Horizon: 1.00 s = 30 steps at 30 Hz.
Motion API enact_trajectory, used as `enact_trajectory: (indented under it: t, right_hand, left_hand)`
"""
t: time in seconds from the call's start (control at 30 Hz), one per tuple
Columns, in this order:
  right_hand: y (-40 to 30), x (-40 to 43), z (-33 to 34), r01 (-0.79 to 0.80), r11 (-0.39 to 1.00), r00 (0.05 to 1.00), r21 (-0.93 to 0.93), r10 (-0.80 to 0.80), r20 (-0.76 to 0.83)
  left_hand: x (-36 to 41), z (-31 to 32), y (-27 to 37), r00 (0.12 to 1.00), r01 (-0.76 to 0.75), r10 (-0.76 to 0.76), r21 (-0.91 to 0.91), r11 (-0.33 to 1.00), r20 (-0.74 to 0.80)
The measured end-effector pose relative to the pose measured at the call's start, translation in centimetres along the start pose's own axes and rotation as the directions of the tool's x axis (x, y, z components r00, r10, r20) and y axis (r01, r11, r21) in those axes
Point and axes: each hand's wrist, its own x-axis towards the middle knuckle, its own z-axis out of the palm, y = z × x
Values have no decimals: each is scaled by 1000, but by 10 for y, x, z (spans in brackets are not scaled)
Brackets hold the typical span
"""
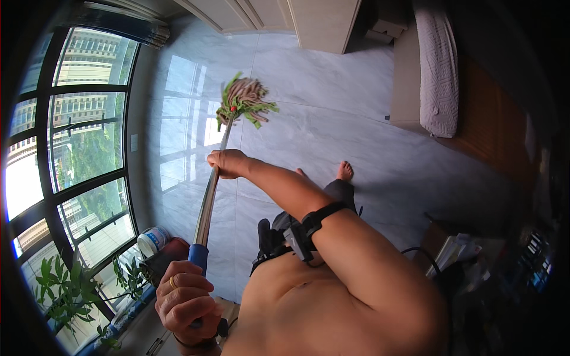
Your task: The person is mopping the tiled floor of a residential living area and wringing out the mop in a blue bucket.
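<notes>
A string mop with brown and green strands (245, 100) rests on the grey marbled tile floor (303, 129). Its shiny metal pole (205, 207) runs from a red joint at the mop head back towards my body. My right hand (228, 163) is wrapped around the middle of that pole, the arm reaching across in front of my torso. Lower left, my left hand (187, 296), with a ring on one finger, grips the blue handle end (198, 256). The lowest part of the handle is hidden by its fingers.
On the left stand dark-framed windows (87, 138), a bucket (152, 240) and leafy potted plants (64, 289). Pale cabinet doors (262, 15) edge the far side. A bed with a quilted cover (438, 75) stands right. My bare foot (345, 171) is on the floor.
</notes>
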Motion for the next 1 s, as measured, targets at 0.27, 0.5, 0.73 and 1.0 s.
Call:
enact_trajectory:
  t: [0.27, 0.5, 0.73, 1.0]
  right_hand:
    - [-81, -83, -54, -179, 977, 979, 113, 189, -78]
    - [-27, -261, -92, -470, 875, 779, -115, 350, -519]
    - [60, -411, -112, -841, 470, 541, -267, 726, -425]
    - [-34, -205, -47, -519, 837, 851, -170, 488, -196]
  left_hand:
    - [25, -80, -10, 931, -331, 366, -417, 847, 4]
    - [85, 3, -76, 701, 71, 628, -910, 409, 337]
    - [5, 140, -119, 694, 418, 377, -770, 483, 613]
    - [16, -72, -110, 981, 140, -5, -687, 713, 195]
